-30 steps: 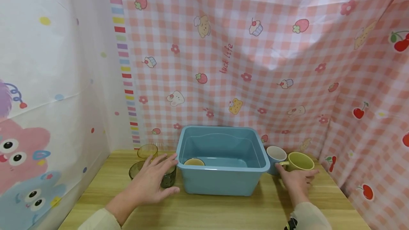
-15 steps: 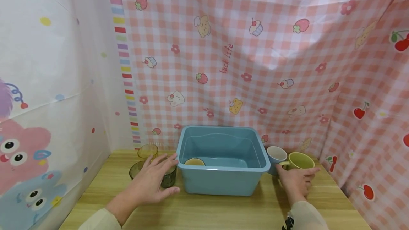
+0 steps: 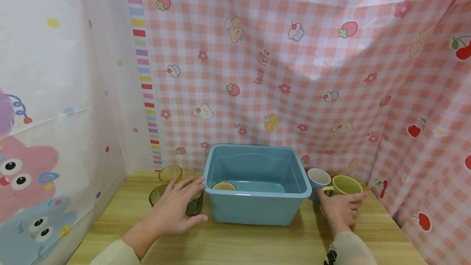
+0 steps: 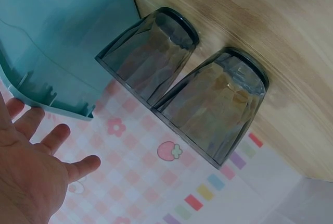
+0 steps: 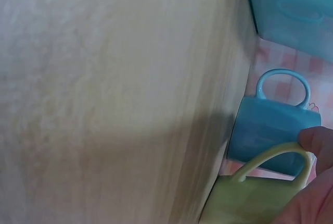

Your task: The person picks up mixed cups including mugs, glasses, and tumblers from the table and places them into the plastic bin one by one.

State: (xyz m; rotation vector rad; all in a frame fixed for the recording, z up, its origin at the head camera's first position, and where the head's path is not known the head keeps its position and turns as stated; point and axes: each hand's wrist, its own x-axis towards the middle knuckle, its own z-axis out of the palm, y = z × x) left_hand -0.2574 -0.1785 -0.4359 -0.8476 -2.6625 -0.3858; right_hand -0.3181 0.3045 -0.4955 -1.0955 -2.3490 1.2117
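My left hand (image 3: 173, 209) is spread beside the blue plastic tub (image 3: 254, 209), fingertips at its left rim. Two dark smoky glasses (image 4: 213, 107) stand upright under and beside that hand; it partly hides them in the head view. On the tub's other side, my right hand (image 3: 340, 207) is at the front of an olive-green mug (image 3: 347, 183). Its thumb tip is right at the mug's handle (image 5: 273, 153), and the other fingers extend to the right. Between this mug and the tub stands a light-blue mug (image 5: 276, 127) with a white inside.
An amber glass (image 3: 170, 174) stands behind the smoky ones. Inside the tub, near its left front corner, a cup with a yellowish inside (image 3: 224, 186) shows. The wooden table (image 3: 243, 242) meets a pink checked curtain (image 3: 257, 93) at the back.
The right forearm and watch have shifted slightly to the left, the hand staying at the green mug. The left hand, glasses, mugs and tub have kept their places.
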